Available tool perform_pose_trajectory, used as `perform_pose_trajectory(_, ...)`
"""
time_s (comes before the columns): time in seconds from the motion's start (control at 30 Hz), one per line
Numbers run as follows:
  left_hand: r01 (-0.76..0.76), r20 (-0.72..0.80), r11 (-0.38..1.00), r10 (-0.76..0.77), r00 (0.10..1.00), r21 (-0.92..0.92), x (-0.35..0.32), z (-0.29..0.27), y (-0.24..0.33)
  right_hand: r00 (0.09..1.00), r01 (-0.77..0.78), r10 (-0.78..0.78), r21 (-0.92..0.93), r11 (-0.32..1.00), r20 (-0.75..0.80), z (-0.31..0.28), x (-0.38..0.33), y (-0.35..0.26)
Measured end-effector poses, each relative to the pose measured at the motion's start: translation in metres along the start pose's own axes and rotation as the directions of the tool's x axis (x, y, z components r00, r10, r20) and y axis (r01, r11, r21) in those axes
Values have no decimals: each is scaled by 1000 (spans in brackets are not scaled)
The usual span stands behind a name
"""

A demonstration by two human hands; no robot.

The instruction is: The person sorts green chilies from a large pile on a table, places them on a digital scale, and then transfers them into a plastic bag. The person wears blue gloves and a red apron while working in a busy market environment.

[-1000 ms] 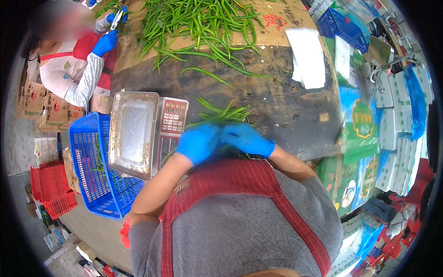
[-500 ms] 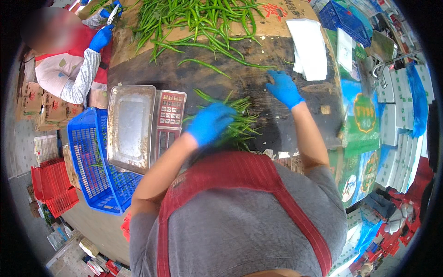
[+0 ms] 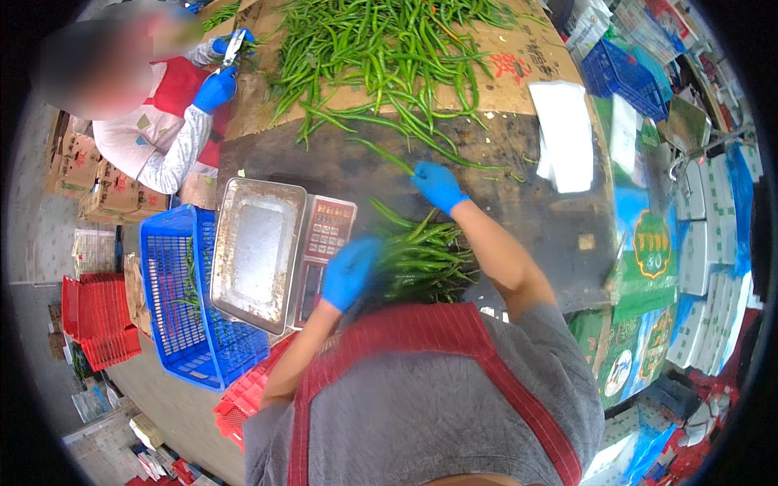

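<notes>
Right grip (image 3: 438, 188) touches a green chili (image 3: 381, 152) (cardboard (image 3: 504, 95) bears red characters (image 3: 509, 68)).

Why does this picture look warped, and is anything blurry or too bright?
In the head view, the fisheye lens bends the edges of the table and leaves dark corners; also there, the left hand is smeared, probably by motion, while the right hand looks crisper, and the white sheets look nearly washed out.

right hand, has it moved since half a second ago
Yes, left: the right hand is now nearer the scale, at the right end of a lone green pepper.
</notes>
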State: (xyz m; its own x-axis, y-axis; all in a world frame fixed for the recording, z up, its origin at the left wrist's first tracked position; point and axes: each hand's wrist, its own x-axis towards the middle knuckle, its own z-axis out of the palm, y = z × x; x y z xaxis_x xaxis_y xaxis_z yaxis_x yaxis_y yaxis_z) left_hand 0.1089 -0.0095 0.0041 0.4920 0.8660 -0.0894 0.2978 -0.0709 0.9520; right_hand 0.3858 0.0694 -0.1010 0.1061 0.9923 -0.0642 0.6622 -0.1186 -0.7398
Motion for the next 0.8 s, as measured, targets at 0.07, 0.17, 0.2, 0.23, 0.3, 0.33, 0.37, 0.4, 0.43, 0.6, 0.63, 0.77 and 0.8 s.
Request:
perform_pose_trajectory(0.07, 66, -62, 978, -79, 995, -199, -4, -6, -5, 987, -116, 81, 260, 959, 140, -16, -15, -18)
perform_pose_trajectory(0.17, 133, -142, 873, -224, 964, -470, 11, -10, 6, 972, -130, 29, 431, 893, 234, -47, -56, -61)
perform_pose_trajectory(0.2, 146, -170, 845, -268, 948, -515, 19, -13, 15, 970, -102, -13, 461, 881, 241, -55, -71, -74)
perform_pose_trajectory(0.23, 93, -214, 912, -192, 958, -400, 30, -16, 3, 965, -108, -26, 490, 865, 260, -61, -85, -83)
perform_pose_trajectory(0.3, 46, -254, 835, -219, 942, -548, 45, -16, 24, 953, -128, -51, 548, 827, 300, -69, -111, -93)
perform_pose_trajectory(0.33, 23, -267, 789, -236, 934, -614, 50, -16, 37, 955, -132, -50, 567, 813, 293, -71, -122, -98)
perform_pose_trajectory(0.37, -51, -245, 771, -139, 959, -635, 55, -19, 45, 957, -135, -48, 585, 800, 286, -73, -132, -102)
perform_pose_trajectory(0.4, -75, -228, 761, -98, 969, -644, 55, -21, 46, 959, -137, -47, 603, 786, 279, -76, -140, -107)
perform_pose_trajectory(0.43, -98, -211, 751, -57, 976, -653, 53, -23, 45, 969, -100, -54, 586, 804, 240, -80, -146, -113)
perform_pose_trajectory(0.6, -75, -182, 720, -72, 981, -690, 36, -26, 55, 972, -145, 23, 516, 844, 235, -78, -162, -109)
perform_pose_trajectory(0.63, -81, -190, 704, -78, 979, -706, 33, -27, 57, 965, -163, 32, 501, 850, 260, -79, -164, -109)
perform_pose_trajectory(0.77, -111, -266, 676, -129, 955, -728, 26, -31, 68, 950, -159, -17, 529, 833, 312, -89, -166, -118)
perform_pose_trajectory(0.8, -121, -296, 680, -148, 944, -723, 25, -33, 71, 950, -173, -2, 529, 831, 314, -92, -166, -119)
